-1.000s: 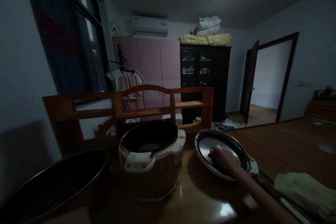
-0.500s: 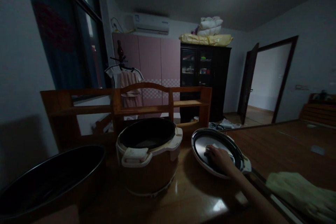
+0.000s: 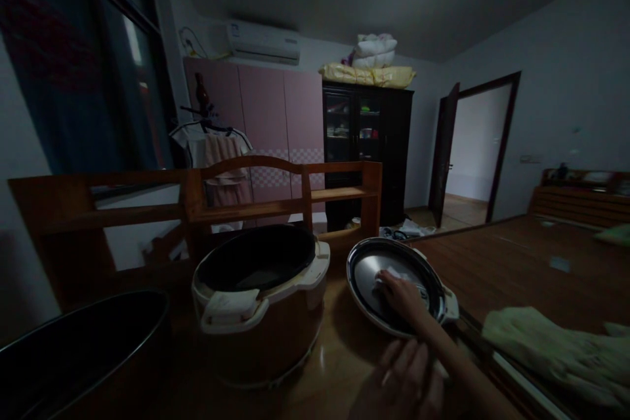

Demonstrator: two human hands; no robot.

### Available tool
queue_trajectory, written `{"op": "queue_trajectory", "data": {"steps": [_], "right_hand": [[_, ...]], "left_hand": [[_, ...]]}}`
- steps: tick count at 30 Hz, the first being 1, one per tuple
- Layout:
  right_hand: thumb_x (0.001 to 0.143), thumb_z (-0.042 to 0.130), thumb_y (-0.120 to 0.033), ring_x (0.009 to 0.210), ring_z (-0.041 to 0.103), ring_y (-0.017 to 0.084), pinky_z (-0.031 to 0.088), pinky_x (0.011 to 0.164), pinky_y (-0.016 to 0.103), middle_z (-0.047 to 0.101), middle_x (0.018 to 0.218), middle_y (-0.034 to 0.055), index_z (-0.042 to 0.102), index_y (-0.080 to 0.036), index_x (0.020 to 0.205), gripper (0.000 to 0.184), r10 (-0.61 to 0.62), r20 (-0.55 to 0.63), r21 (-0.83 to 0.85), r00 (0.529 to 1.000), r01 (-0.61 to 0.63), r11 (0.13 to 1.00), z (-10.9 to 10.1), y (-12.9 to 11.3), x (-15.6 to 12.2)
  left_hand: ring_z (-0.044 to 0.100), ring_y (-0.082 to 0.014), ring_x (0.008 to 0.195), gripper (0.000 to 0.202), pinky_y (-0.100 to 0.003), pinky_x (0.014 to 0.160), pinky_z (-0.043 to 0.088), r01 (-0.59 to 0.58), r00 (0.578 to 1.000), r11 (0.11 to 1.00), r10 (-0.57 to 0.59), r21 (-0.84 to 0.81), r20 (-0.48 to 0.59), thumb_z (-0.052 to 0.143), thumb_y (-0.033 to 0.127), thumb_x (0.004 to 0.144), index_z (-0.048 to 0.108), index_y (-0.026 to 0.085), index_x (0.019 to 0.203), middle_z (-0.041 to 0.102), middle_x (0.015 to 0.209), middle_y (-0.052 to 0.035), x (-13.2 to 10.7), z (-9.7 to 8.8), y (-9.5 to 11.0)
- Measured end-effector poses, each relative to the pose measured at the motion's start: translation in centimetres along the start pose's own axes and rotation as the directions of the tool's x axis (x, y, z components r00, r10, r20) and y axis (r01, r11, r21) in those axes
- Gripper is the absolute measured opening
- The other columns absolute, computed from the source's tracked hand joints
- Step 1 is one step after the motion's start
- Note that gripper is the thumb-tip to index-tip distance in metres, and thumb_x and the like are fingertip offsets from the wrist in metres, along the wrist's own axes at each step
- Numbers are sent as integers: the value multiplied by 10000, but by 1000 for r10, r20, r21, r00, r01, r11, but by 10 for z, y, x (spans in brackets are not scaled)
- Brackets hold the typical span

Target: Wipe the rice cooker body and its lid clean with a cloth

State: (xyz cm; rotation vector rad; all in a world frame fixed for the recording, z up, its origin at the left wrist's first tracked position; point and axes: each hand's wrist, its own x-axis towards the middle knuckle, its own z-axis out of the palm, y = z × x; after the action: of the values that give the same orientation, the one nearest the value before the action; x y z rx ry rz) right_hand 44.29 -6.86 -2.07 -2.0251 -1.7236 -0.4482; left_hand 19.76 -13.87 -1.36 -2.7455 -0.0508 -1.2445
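Observation:
My right hand (image 3: 401, 295) presses a bunched white cloth (image 3: 399, 272) against the metal inside of a round cooker lid (image 3: 364, 269), which lies upturned on the desk. Below the lid's near rim, my left hand (image 3: 403, 377) has its fingers stretched out and slightly blurred, with nothing seen in it. Left of the lid stands the open electric cooker (image 3: 266, 341), its dark interior showing. A folded white cloth (image 3: 230, 305) rests on its front handle.
A large dark pot (image 3: 88, 348) sits at the lower left. Behind the cooker runs a wooden shelf rack (image 3: 251, 207). A wooden surface (image 3: 497, 262) extends to the right, with a pale green cloth (image 3: 536, 348) at its near edge.
My left hand has come into view at the bottom, near the lid. The view has turned a little to the right. My right hand stays on the lid with the cloth.

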Motion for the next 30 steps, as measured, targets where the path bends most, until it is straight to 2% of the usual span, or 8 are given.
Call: {"op": "queue_trajectory", "data": {"steps": [3, 6, 8, 10, 13, 18, 21, 30], "right_hand": [[943, 410, -181, 1184, 614, 261, 512, 934, 372, 592, 1357, 144, 573, -179, 1302, 394, -37, -35, 12, 999, 38, 999, 9, 3, -4], [935, 400, -165, 1293, 521, 257, 491, 1007, 411, 546, 1402, 156, 546, -153, 1344, 435, -75, -75, 22, 994, 77, 997, 17, 4, -10], [929, 395, -153, 1332, 475, 260, 465, 1045, 448, 507, 1438, 151, 527, -156, 1373, 463, -93, -105, 27, 990, 96, 995, 21, 3, -14], [928, 391, -144, 1363, 434, 260, 430, 1083, 470, 472, 1468, 144, 503, -158, 1402, 487, -107, -129, 35, 986, 113, 993, 23, 1, -17], [934, 374, -131, 1381, 407, 250, 404, 1110, 475, 444, 1490, 133, 471, -162, 1432, 509, -126, -144, 52, 982, 135, 990, 22, -2, -18], [945, 370, -136, 1391, 393, 234, 399, 1119, 465, 441, 1496, 115, 466, -164, 1436, 501, -138, -141, 79, 980, 150, 986, 19, -2, -15], [946, 385, -149, 1392, 390, 234, 400, 1120, 457, 426, 1507, 108, 446, -175, 1451, 509, -115, -154, 81, 981, 128, 988, 18, 3, -9], [946, 418, -150, 1260, 550, 288, 495, 1009, 483, 580, 1364, 151, 559, -158, 1340, 419, -93, -230, 47, 969, 106, 993, 24, 16, 52]], "left_hand": [[349, -296, 1416, 678, -410, 1114, 376, -102, 993, 961, 85, 258, 76, 434, 418, 919, 293, 70, 1484, 374, 1534, -179, 21, 14, -23], [366, -319, 1403, 746, -441, 1052, 430, -37, 993, 925, -7, 379, 114, 408, 496, 893, 292, 52, 1482, 390, 1519, -200, 14, 46, -29], [498, -304, 1304, 641, -455, 976, 483, 42, 999, 892, -41, 450, -13, 463, 479, 877, 452, 124, 1409, 555, 1401, -153, -2, 80, -28], [633, -299, 1109, 418, -471, 855, 529, 184, 969, 859, -75, 479, -237, 528, 442, 858, 669, 193, 1163, 704, 1191, -106, -19, 114, -26], [665, -292, 1028, 272, -466, 806, 539, 238, 947, 842, -90, 484, -308, 576, 352, 833, 721, 231, 1029, 740, 1096, -88, -36, 146, -23], [651, -315, 1064, 350, -457, 847, 537, 320, 938, 819, -201, 477, -284, 548, 364, 840, 736, 138, 1030, 722, 1093, -157, -37, 157, -20], [640, -323, 1077, 352, -460, 872, 532, 267, 959, 814, -170, 517, -227, 551, 351, 841, 748, 109, 1006, 708, 1094, -167, -38, 161, -19], [633, -322, 1102, 289, -450, 852, 578, 238, 969, 782, -153, 575, -192, 550, 276, 814, 766, 170, 972, 696, 1072, -109, -39, 172, -19]]}}
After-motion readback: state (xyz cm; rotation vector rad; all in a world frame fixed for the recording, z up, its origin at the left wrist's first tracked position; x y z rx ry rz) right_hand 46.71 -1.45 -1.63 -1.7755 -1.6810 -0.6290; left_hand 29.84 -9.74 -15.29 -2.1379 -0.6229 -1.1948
